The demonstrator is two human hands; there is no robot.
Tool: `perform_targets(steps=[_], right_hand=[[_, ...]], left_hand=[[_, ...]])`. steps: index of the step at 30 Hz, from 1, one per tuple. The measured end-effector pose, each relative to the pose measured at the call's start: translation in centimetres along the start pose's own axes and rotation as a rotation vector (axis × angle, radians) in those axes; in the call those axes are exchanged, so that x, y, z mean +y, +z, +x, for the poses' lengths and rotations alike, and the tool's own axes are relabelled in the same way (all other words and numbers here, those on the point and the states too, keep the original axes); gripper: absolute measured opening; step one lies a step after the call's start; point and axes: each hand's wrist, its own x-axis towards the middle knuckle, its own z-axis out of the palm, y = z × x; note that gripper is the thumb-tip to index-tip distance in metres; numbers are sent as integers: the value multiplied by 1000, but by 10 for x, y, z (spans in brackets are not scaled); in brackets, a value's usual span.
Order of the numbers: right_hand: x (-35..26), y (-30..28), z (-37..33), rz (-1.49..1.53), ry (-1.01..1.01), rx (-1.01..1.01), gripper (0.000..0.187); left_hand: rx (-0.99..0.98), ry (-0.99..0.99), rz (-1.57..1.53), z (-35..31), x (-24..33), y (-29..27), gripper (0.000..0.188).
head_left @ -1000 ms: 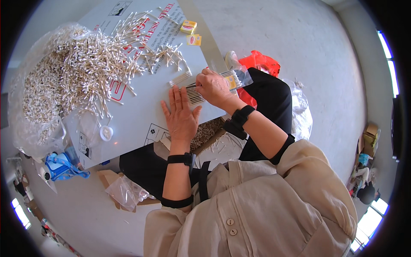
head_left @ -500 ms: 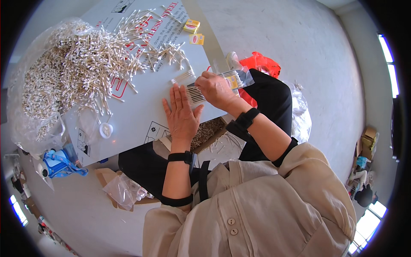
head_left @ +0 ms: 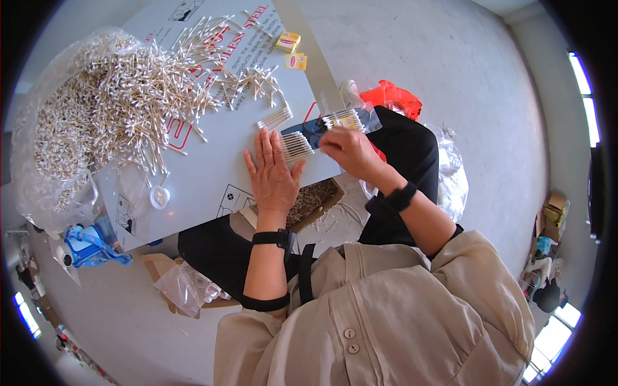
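Observation:
My left hand [head_left: 275, 172] lies flat on the table, fingers stretched, fingertips and thumb beside a neat row of cotton swabs [head_left: 296, 147]. A smaller row of swabs [head_left: 275, 118] lies just beyond its fingertips. My right hand [head_left: 353, 153] hovers at the table's right edge with its fingers curled; what they hold, if anything, is hidden. Just past it, a clear packet of swabs [head_left: 343, 119] with a yellow label rests at the edge. Between the row and the packet, a dark blue flat piece [head_left: 311, 131] lies on the table.
A big heap of loose swabs [head_left: 129, 96] spills from a clear plastic bag at the left. Two small yellow packs [head_left: 288, 41] sit at the far edge. A round white container [head_left: 159, 196] stands near the front. Below the table is a cardboard box [head_left: 315, 202] of swabs.
My right hand has moved right and nearer, away from the swab row, uncovering the dark blue piece. The packet now sits slightly further left. My left hand stays in place.

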Motion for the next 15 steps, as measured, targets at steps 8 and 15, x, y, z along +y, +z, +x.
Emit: perform_targets(steps=[8,15], right_hand=[[5,35,69,-156,-153,157,8],[11,47,75,-285,-200,135,7]], left_hand=[[49,25,2,-1,-1,6,83],[34,13,0,-2,-2,7,83]])
